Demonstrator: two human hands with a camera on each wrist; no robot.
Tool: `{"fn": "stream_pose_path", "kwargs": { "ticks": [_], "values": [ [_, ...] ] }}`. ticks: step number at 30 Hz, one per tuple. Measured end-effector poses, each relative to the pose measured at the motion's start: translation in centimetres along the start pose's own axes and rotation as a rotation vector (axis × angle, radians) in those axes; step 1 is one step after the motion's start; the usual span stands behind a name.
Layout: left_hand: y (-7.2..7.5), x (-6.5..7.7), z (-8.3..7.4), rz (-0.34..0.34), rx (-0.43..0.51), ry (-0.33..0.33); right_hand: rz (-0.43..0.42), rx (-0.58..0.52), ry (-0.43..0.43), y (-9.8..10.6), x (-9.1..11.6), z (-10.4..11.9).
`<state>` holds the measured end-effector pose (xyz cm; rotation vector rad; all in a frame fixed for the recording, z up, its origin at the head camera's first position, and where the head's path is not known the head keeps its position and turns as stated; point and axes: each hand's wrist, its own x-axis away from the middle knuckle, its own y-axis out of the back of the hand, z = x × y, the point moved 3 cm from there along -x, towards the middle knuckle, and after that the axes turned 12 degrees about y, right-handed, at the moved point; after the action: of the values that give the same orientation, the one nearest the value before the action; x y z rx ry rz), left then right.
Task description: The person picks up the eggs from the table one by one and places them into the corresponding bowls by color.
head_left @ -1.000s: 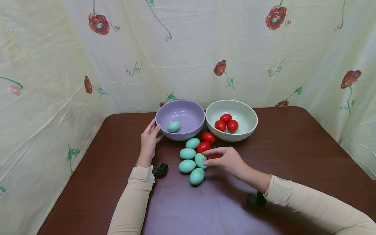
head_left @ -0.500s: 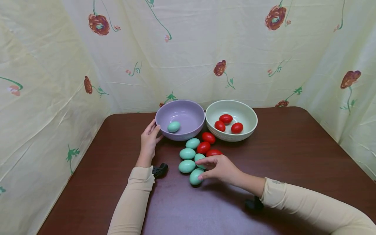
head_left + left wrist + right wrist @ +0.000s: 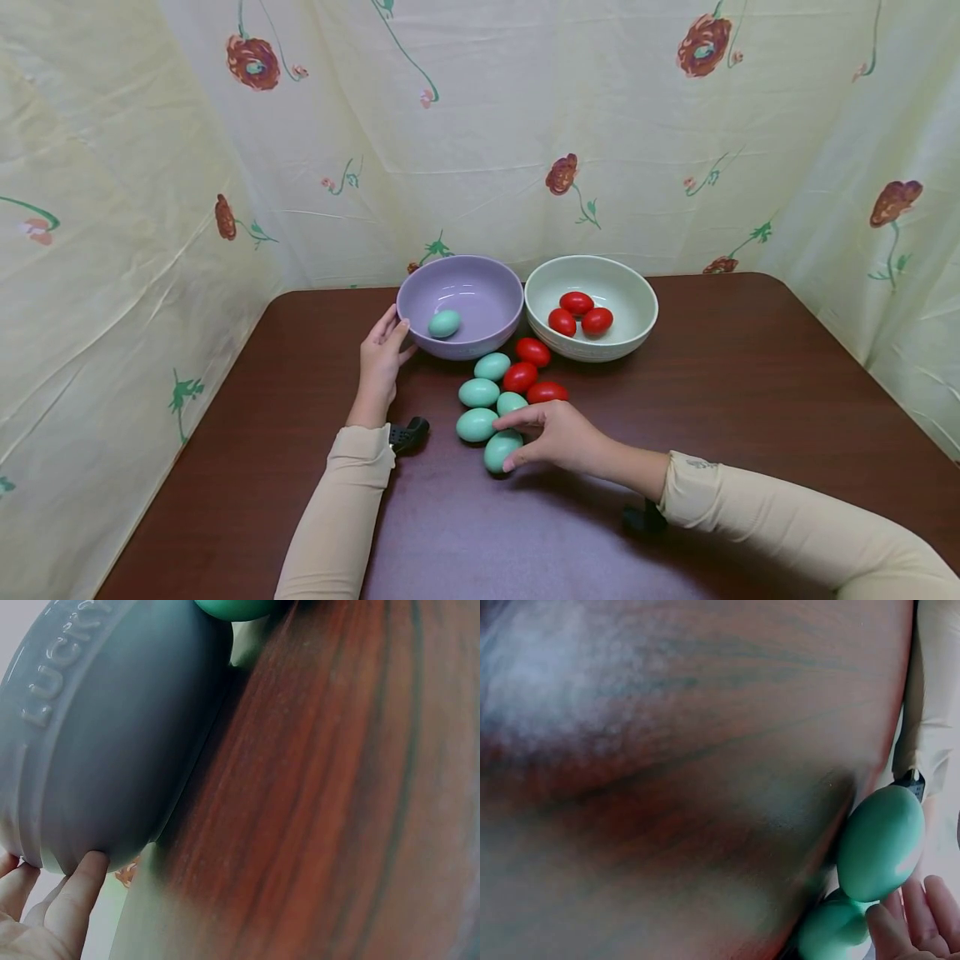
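In the head view, my left hand (image 3: 381, 360) rests its straight fingers and thumb against the outside of the purple bowl (image 3: 480, 287). The left wrist view shows those fingertips (image 3: 90, 870) touching the bowl's side. One green egg (image 3: 444, 324) lies inside it. My right hand (image 3: 558, 437) is at the nearest green egg (image 3: 501, 452) on the table, thumb at its right side and forefinger spread over its far side. That egg (image 3: 881, 844) stands right above the fingertips in the right wrist view. Several more green eggs (image 3: 477, 425) lie just beyond.
A pale green bowl (image 3: 637, 304) with three red eggs (image 3: 577, 303) stands beside the purple one. Three red eggs (image 3: 520, 377) lie on the dark wooden table (image 3: 750, 375) in front of the bowls. A flowered curtain (image 3: 480, 125) hangs behind.
My right hand has moved nearer and left, from the green egg behind to the nearest one, uncovering a red egg. One red egg in the pale bowl rolled right, then back. Left hand unmoved.
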<state>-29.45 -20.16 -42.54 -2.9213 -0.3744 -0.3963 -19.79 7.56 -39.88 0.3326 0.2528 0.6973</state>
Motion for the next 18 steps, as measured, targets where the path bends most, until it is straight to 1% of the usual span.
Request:
{"fn": "stream_pose_path", "kwargs": {
  "ticks": [3,8,15,18],
  "values": [
    [0.0,-0.04,0.03,0.009,0.008,-0.004,0.009,0.036,0.004,-0.04,0.03,0.21],
    [0.03,-0.14,0.03,0.018,0.019,-0.006,0.012,0.06,0.003,-0.04,0.04,0.43],
    [0.01,-0.08,0.0,0.021,0.019,-0.006,0.016,0.128,-0.007,0.14,-0.07,-0.16],
    [-0.03,-0.02,0.0,0.019,0.023,-0.005,0.02,0.133,-0.015,0.19,-0.11,-0.48]
  ]
}}
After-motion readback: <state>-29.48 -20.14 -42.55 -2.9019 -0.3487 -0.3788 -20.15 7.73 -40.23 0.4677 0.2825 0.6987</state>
